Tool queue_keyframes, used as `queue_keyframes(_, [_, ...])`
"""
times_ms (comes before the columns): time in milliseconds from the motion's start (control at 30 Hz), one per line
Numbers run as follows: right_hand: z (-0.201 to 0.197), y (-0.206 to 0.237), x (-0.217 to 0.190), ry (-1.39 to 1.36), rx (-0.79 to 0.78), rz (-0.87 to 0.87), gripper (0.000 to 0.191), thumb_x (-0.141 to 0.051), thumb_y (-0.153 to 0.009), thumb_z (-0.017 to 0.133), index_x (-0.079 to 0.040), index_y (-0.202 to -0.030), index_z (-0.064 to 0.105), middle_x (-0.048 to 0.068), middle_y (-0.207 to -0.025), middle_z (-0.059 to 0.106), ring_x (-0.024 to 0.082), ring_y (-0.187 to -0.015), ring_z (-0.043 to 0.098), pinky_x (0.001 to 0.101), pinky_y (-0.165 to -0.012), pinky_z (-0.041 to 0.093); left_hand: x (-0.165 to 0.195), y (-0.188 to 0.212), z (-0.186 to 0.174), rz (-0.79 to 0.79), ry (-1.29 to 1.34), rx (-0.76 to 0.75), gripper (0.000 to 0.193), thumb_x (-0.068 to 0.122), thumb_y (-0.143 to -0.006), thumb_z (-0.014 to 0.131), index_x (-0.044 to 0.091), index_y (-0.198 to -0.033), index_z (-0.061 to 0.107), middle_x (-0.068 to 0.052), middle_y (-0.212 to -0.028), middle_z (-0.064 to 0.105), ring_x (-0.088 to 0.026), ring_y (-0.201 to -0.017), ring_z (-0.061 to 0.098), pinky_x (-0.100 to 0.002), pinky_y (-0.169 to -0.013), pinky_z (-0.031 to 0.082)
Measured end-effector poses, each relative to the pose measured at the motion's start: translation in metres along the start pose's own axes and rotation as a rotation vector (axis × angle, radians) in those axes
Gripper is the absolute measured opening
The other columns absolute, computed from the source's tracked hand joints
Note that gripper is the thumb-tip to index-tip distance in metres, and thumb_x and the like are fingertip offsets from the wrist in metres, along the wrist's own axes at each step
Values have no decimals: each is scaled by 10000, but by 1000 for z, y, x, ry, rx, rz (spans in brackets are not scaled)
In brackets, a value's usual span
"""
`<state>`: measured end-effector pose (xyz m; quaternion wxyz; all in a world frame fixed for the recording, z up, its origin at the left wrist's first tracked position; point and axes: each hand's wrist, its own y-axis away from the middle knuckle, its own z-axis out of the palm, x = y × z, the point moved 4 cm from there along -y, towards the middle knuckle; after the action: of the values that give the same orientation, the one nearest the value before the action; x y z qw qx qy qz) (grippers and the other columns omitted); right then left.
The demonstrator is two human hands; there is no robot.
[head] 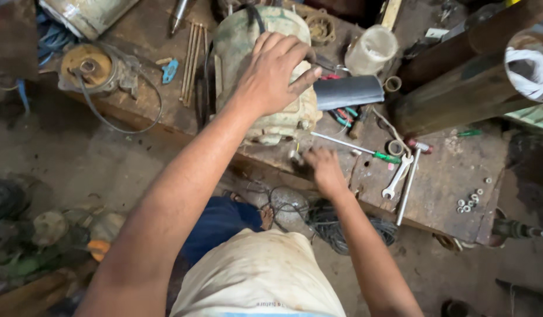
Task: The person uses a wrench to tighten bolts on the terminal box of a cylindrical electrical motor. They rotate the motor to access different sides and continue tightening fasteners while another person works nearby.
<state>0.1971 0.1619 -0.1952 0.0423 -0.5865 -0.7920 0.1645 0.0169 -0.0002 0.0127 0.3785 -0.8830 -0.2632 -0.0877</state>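
Left hand (276, 73) spread flat on top of the motor (256, 76), fingers open and splayed over the housing, palm pressing down, not curled round anything. Motor standing near the front edge of the bench (453, 176), toward its left half, pale green and grimy, its upper end cut off by the top of the frame and much of its top hidden under the hand. Right hand (323, 167) just below and to the right of the motor, at the front edge of the bench, fingers bent around a small metal part (295, 156); blurred, so hard to tell how tight the hold is or what the part is. Part just beside the motor's lower end, apart from or touching it: cannot tell. Right of that hand, a green-handled screwdriver (353, 147) lying slantwise, then a spanner (398, 175) and a long rod (408, 185) side by side. Loose nuts (471, 201) gathered near the bench's front right corner. Behind the motor, a black rolled sheet (349, 91) and a white cup (371, 49). At the far left edge, a round rusty part (86, 64) trailing a cable. 2 thick pipes (459, 88) cut off at the right edge.
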Motion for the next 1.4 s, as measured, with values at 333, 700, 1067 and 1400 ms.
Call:
queue_keyframes(333, [-66, -52, -36, 243, -290, 71, 233, -183, -941, 557, -193, -1110, 719, 49, -999, 698, 235, -1001, 644, 425, -881, 422, 5, 3, 0, -22, -35, -3, 454, 486, -1035, 633, 45, -1129, 679, -146, -1141, 645, -349, -1151, 535, -487, -1082, 374])
queue_keyframes(700, [-27, -34, -24, 258, -202, 169, 265, -146, -895, 585, -132, -1132, 702, 99, -1062, 660, 294, -1084, 585, 480, -973, 407, -1, 2, 0, -44, -2, 9, 476, 490, -1033, 621, 33, -1150, 677, -153, -1146, 646, -351, -1149, 536, -490, -1082, 365])
queue_keyframes(1067, [-26, -6, -10, -88, -74, 132, 425, -51, -803, 559, -102, -1204, 690, 112, -1071, 651, 326, -1057, 583, 488, -939, 394, 3, 0, -2, -69, 20, -22, 478, 480, -1035, 623, 20, -1150, 683, -144, -1149, 652, -333, -1143, 541, -465, -1079, 371])
queue_keyframes(1400, [-73, -67, -40, 302, -349, 25, 208, -216, -955, 549, -173, -1038, 734, 62, -981, 705, 227, -992, 637, 415, -889, 399, 4, 0, -2, -72, 12, -28, 478, 470, -1028, 628, 12, -1159, 681, -154, -1163, 652, -346, -1157, 539, -476, -1086, 373])
